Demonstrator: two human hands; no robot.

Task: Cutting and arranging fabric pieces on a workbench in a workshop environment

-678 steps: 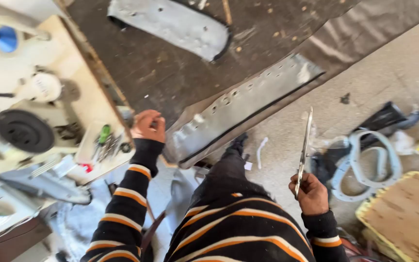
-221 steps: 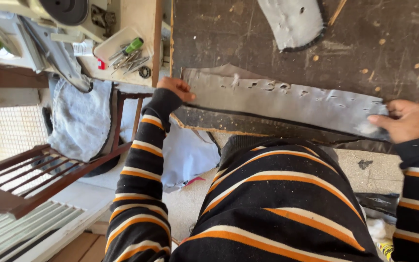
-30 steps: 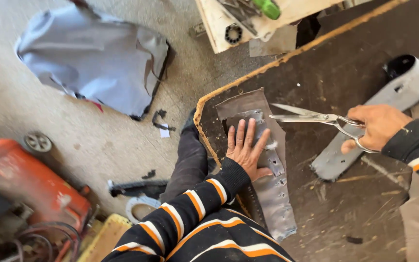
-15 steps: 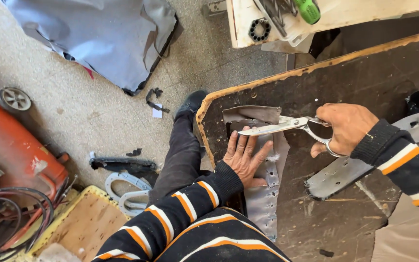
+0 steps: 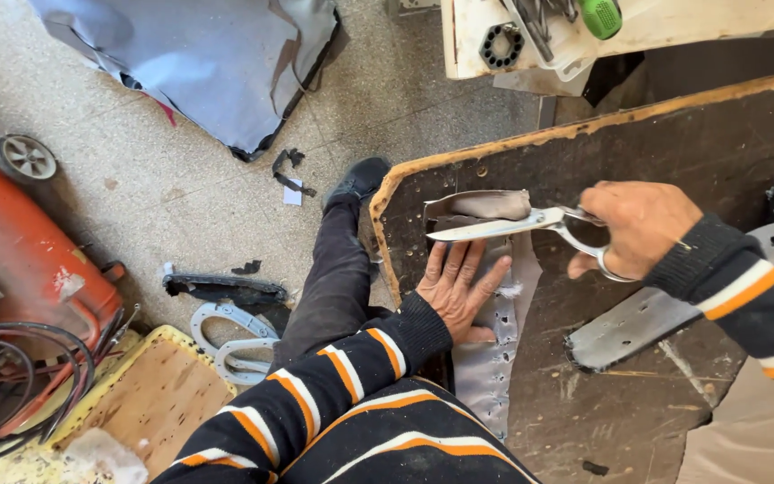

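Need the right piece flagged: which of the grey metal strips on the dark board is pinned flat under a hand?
The perforated strip at the board's near corner: the left hand lies flat on it. The other strip, to the right, lies untouched.

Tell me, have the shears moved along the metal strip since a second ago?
Yes. The shears have swung from beside the left hand to across the metal strip, above the fingertips.

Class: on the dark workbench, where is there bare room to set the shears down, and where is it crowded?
Free: bare board beyond the shears toward the workbench's far edge, and below the second metal strip. Crowded: the near corner, with the left hand pressing the grey sheet strip.
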